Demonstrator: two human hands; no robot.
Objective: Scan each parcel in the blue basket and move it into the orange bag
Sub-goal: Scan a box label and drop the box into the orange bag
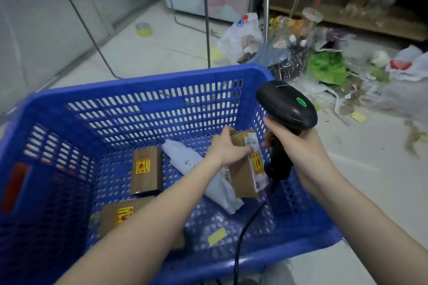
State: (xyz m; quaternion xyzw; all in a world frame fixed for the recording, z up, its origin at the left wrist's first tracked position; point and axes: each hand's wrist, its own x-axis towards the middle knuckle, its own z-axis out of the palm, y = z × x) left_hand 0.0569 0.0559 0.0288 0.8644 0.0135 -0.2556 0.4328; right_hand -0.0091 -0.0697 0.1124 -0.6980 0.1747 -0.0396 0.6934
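Inside the blue basket [162,90], the left grip [225,145] clasps a cardboard parcel [245,176] by its top edge, label facing right. Just beside it, the right grip [294,143] is clenched around the black scanner [287,104], head above the parcel.

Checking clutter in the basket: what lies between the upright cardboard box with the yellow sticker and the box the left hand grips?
A white poly mailer lies there diagonally on the basket floor, partly under the forearm, in the head view.
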